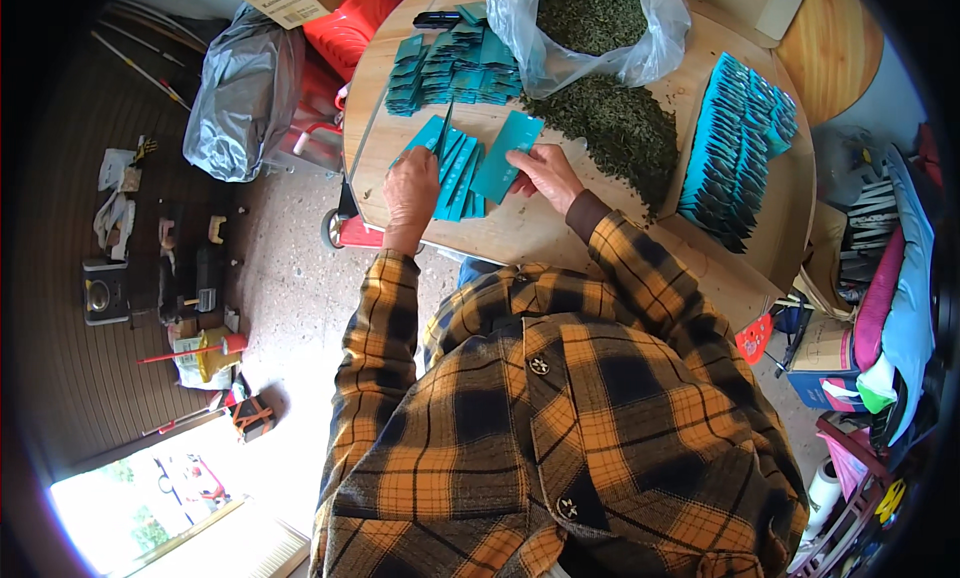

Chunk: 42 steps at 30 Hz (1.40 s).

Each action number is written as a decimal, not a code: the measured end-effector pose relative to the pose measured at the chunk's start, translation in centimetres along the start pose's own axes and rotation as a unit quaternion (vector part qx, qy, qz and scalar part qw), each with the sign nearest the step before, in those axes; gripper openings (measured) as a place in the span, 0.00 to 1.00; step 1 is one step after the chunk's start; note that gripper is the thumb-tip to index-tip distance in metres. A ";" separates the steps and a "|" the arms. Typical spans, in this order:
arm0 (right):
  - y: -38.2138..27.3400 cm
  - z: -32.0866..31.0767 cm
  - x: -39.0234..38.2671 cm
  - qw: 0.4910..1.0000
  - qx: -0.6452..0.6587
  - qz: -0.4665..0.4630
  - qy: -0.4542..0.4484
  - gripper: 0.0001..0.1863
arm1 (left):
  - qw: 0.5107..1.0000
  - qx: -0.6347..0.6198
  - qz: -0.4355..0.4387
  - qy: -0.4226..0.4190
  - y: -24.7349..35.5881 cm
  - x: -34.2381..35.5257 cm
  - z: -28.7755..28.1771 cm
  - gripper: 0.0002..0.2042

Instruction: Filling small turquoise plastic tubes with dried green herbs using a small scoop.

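Observation:
My right hand (545, 175) pinches a flat teal packet (510, 156) by its right edge, above the table. My left hand (411, 190) is closed around a thin dark tool (446, 128), whose narrow end points away from me; its exact kind does not show. Under and beside the tool, several flat teal packets (461, 183) lie fanned out on the wooden table (520, 233). Farther back, packets stand bunched in rows (465, 66). Right of my right hand spreads a heap of dried green leaves (625, 128), spilling from a clear plastic bag (510, 53).
An open cardboard box (690, 233) on the table's right holds rows of teal packets (735, 138). A black object (436, 20) lies at the far left of the table. Beyond the left edge are a red chair (345, 33) and a silver-grey bag (240, 103).

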State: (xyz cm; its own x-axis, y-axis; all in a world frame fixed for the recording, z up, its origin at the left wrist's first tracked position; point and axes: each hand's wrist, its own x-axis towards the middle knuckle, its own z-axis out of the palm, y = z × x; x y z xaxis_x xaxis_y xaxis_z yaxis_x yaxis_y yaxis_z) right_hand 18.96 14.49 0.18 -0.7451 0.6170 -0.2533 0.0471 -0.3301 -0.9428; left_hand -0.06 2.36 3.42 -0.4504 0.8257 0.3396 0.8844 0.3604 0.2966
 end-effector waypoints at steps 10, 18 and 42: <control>-0.3 -2.0 0.0 0.935 -0.288 -0.191 0.079 0.41 | 0.971 -0.209 -0.049 -0.106 0.6 -1.1 -1.4 0.08; -1.9 -2.6 -1.9 0.846 -0.469 -0.247 -0.067 0.17 | 0.924 -0.268 0.077 -0.261 2.8 0.0 -2.3 0.08; 0.7 0.8 -6.8 0.918 -0.303 -0.251 -0.050 0.17 | 0.827 -0.536 -0.139 -0.094 6.0 -6.7 3.4 0.31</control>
State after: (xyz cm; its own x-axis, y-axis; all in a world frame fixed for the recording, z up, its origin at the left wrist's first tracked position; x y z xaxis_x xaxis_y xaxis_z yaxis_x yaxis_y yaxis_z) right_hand 23.58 9.49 1.43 -0.8298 0.5048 0.2378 0.0212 0.4543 -0.8906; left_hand 8.73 0.46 -0.15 -0.5016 0.8650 0.0098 0.0874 0.0394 0.9954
